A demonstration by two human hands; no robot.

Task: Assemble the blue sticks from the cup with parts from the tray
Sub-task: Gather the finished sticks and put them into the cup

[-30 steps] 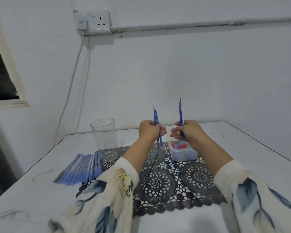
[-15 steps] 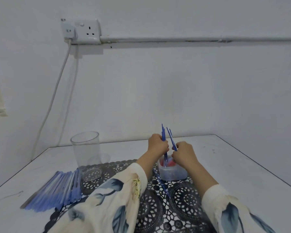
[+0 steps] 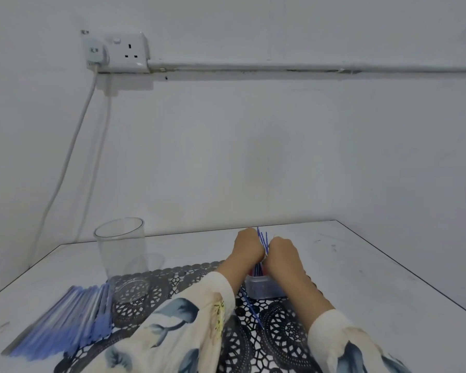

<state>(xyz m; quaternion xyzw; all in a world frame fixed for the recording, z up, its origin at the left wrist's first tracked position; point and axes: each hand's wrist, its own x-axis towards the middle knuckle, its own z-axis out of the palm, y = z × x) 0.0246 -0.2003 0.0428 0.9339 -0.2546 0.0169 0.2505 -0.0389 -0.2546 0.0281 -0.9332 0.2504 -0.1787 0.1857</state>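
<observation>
My left hand (image 3: pixel 248 246) and my right hand (image 3: pixel 283 251) are side by side above a small translucent tray (image 3: pixel 264 288) holding red and blue parts. Thin blue sticks (image 3: pixel 262 239) stand upright between the two fists, their lower ends reaching down into the tray. Both hands grip these sticks, and the fingers are hidden behind the backs of the hands. One loose blue stick (image 3: pixel 252 310) lies on the black lace mat (image 3: pixel 280 327) in front of the tray. A clear plastic cup (image 3: pixel 121 254) stands empty at the left.
A pile of pale blue tubes (image 3: pixel 65 321) lies at the left on the white table (image 3: pixel 374 278). The wall stands close behind, with a socket (image 3: pixel 124 49) and a hanging cable (image 3: pixel 73 146). My floral sleeves cover the near part of the mat.
Both hands dropped from raised, apart positions and came together over the tray, lowering the sticks into it. The camera tilted upward, so the table sits lower in view.
</observation>
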